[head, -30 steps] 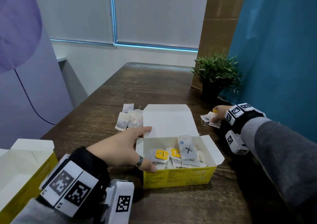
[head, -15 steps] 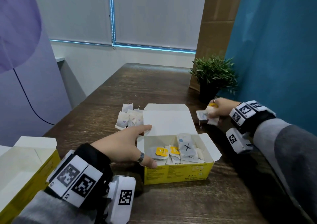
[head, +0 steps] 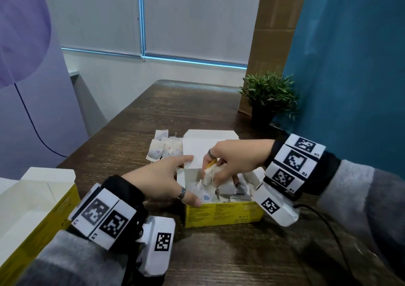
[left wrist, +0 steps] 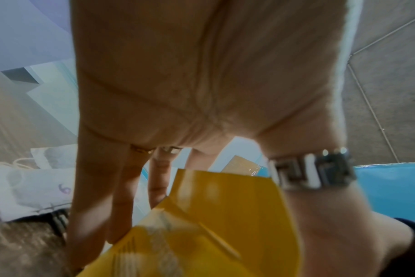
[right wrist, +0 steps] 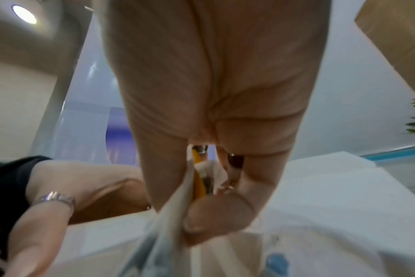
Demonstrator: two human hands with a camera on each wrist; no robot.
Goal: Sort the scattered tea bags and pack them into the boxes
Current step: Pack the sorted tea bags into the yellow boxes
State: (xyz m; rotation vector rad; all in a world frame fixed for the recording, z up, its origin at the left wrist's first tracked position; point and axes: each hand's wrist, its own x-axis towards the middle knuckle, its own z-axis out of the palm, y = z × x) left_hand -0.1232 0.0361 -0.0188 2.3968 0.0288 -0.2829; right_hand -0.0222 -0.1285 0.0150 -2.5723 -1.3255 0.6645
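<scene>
An open yellow tea box (head: 223, 213) stands in the middle of the wooden table, its white lid (head: 197, 149) folded back and several tea bags (head: 228, 192) lying inside. My left hand (head: 173, 176) rests against its left side, fingers straight along the wall and thumb on the front corner; the left wrist view shows the yellow box (left wrist: 213, 224) between thumb and fingers. My right hand (head: 219, 171) hovers over the box opening and pinches a small bunch of white tea bags (head: 208, 175) with a yellow tag. The right wrist view shows these tea bags (right wrist: 175, 206) squeezed under the thumb.
A small pile of white tea bags (head: 164, 149) lies on the table behind the box to the left. A second open yellow box (head: 32, 209) stands at the near left edge. A potted plant (head: 269, 95) sits at the far right by the blue wall.
My right hand lifted tea bags from the table right of the box and carried them left, over the box opening. The left hand stayed on the box.
</scene>
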